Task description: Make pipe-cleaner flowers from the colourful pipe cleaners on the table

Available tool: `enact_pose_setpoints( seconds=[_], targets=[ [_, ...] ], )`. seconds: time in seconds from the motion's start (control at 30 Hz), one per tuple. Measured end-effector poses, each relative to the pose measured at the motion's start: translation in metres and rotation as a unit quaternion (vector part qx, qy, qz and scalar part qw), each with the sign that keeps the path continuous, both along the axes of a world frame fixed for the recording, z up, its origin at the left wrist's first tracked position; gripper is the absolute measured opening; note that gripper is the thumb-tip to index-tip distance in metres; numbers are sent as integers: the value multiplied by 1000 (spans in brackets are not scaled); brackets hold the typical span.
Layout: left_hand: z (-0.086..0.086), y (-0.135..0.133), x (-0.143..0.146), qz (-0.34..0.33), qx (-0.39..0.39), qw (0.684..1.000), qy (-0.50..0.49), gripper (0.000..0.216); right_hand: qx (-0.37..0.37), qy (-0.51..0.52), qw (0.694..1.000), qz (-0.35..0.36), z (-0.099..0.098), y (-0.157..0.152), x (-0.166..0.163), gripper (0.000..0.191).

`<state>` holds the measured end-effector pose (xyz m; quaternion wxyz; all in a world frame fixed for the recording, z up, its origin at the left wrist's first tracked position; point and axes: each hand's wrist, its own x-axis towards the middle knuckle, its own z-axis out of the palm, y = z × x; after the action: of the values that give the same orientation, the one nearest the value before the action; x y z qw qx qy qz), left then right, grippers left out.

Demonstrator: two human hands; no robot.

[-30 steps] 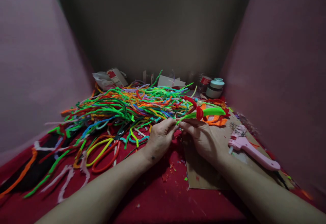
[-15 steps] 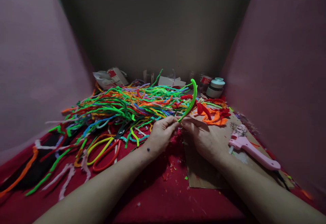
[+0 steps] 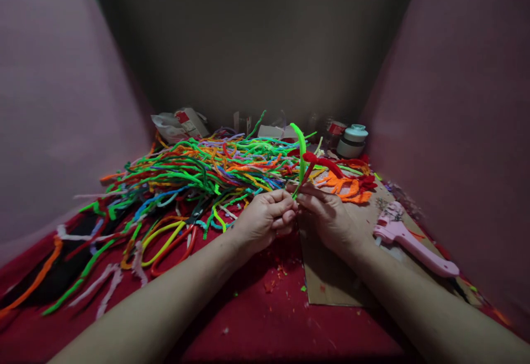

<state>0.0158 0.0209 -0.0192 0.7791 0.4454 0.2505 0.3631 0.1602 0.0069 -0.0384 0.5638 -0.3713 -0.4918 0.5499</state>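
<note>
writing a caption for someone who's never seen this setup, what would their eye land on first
Most likely the big heap of many-coloured pipe cleaners, spread over the middle and left of the red cloth. Next, the bright green strip standing up where the left grip and right grip meet, with a red strip beside it. On the right, a pink glue gun stands out against the brown cardboard.

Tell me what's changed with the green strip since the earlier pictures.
The green strip swung from pointing right to standing upright, with a red piece now rising close beside it. The left hand and right hand still pinch its lower end. The scissors and pink glue gun stayed put.
</note>
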Motion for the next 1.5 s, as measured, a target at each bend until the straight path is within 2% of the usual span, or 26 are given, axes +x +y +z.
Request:
enact_pose_setpoints(
  seconds=[0.2,0.3,0.37,0.47,0.57,0.73,0.83,0.97,1.13,1.3,1.4,1.5],
  targets=[
    [-6,6,-7,-94,-51,992,-60,4,-44,123,991,40,0,4,-2,16],
    [-5,6,-7,-105,-42,992,-47,7,-64,161,985,11,-2,3,-2,15],
    [-3,5,-5,-81,-17,996,-15,13,-67,162,984,-8,-3,3,-3,16],
    [1,2,-1,5,75,994,83,15,-29,132,991,11,-2,2,-3,16],
    [0,-1,2,74,193,959,195,10,6,96,995,28,-1,2,-4,20],
    [-12,-4,2,166,348,872,300,11,18,77,996,28,-4,4,-4,19],
    [-15,-4,1,194,399,837,320,9,15,61,998,28,-3,3,-4,17],
    [-13,-4,0,198,431,816,330,15,28,25,999,12,6,-2,-4,20],
    [-11,-4,0,199,404,830,329,20,42,-39,998,-26,11,-6,-3,14],
    [-11,-5,0,201,374,850,313,15,26,-22,997,-75,2,-4,-2,8],
    [-9,-3,0,194,334,877,286,17,37,-17,997,-61,0,-3,-3,12],
    [-4,-1,0,184,270,910,256,19,54,-66,995,-45,11,-8,-3,15]
  ],
)
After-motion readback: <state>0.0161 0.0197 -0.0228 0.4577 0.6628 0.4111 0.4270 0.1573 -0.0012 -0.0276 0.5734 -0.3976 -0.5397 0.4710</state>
